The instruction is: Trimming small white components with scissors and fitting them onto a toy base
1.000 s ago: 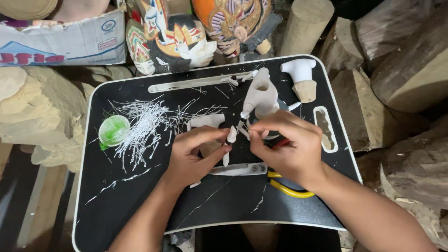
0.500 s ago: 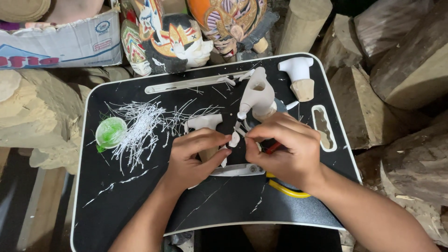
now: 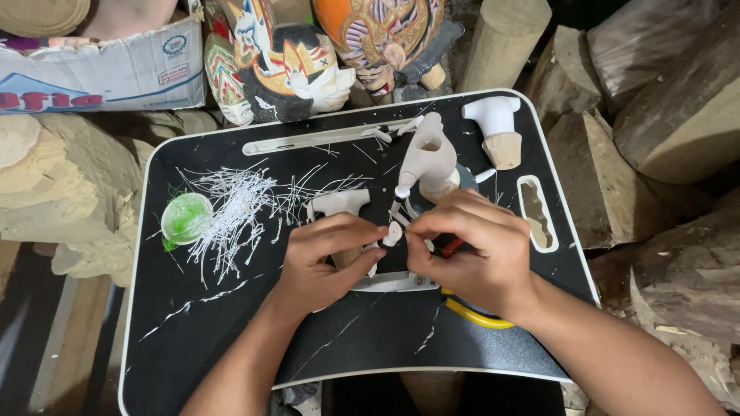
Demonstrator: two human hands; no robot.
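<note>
Both hands, left hand [image 3: 327, 258] and right hand [image 3: 470, 258], pinched on small white piece [image 3: 392, 233] above black tray [image 3: 231, 339].

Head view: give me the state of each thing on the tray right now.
Left hand: pinching small white piece.
Right hand: fingertips closed at the same piece.
White carved body: lying on black tray, untouched.
White T-shaped part: lying free.
Green lid: lying flat beside white shavings.
</note>
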